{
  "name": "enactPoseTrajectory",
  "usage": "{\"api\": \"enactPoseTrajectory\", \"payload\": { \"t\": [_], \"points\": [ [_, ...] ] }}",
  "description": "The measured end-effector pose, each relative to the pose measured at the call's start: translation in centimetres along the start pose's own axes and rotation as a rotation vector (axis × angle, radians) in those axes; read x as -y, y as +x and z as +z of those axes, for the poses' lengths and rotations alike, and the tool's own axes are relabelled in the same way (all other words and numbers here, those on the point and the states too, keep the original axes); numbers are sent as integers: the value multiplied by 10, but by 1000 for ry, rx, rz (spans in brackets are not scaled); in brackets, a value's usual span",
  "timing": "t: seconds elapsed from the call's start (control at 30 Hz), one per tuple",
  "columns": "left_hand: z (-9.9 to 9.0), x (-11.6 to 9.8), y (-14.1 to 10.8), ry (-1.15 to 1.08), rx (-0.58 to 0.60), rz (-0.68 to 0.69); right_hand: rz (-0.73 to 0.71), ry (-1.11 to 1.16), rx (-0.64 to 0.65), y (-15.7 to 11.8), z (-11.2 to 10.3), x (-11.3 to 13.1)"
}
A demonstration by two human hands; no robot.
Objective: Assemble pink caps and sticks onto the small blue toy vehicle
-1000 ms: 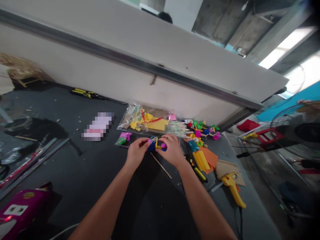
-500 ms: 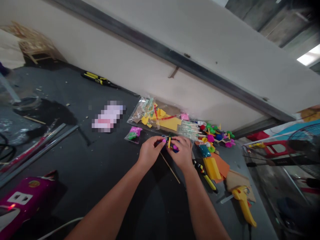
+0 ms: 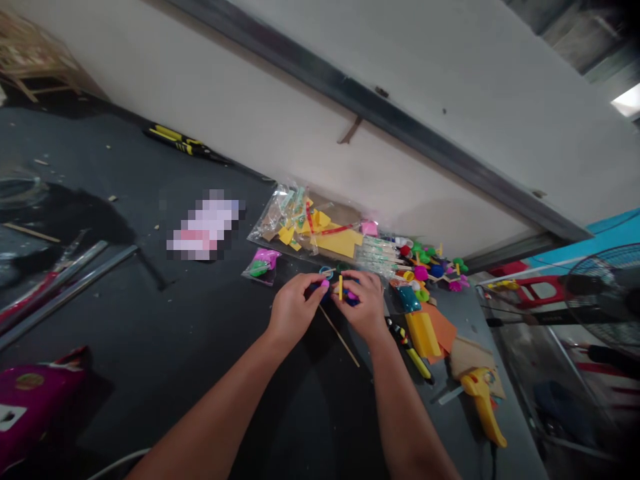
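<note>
My left hand (image 3: 293,308) pinches a small pink lump (image 3: 325,285) between thumb and fingertips; what it is made of I cannot tell. Close beside it, my right hand (image 3: 367,305) is closed on a small piece with a short yellow stick (image 3: 341,287) standing up and pink and dark blue parts partly hidden by the fingers. A small blue ring (image 3: 327,272) shows just beyond the left fingertips. Below both hands a thin wooden stick (image 3: 343,339) lies on the dark table (image 3: 215,347).
A clear bag of yellow paper pieces (image 3: 345,241) lies beyond the hands, colourful small parts (image 3: 436,270) to its right. Nearer on the right are a utility knife (image 3: 417,360) and a yellow glue gun (image 3: 484,403). Leftward are a small pink-and-green packet (image 3: 263,264) and pliers (image 3: 177,140).
My two hands have drawn slightly apart, so a gap now shows between the pink lump and the yellow stick. The camera view has turned a little.
</note>
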State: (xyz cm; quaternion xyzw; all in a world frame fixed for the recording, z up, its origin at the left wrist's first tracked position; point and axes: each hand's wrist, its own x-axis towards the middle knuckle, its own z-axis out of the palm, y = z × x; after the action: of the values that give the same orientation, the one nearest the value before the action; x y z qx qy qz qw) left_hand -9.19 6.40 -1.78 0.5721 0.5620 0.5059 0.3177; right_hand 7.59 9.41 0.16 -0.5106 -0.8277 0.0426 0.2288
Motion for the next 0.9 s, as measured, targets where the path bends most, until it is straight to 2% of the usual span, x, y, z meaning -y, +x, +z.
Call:
{"api": "enactPoseTrajectory", "payload": {
  "t": [0.27,0.5,0.7,0.9],
  "points": [
    [1,-8,-14,35,22,3,-23,24,24,-1,-2,2],
    [3,-9,-15,88,1,-2,-33,33,39,-1,-4,0],
    [5,-10,-15,124,2,93,-58,15,35,-2,-4,0],
    [7,-10,-16,122,-2,91,-65,4,25,-2,-4,0]
  ]
}}
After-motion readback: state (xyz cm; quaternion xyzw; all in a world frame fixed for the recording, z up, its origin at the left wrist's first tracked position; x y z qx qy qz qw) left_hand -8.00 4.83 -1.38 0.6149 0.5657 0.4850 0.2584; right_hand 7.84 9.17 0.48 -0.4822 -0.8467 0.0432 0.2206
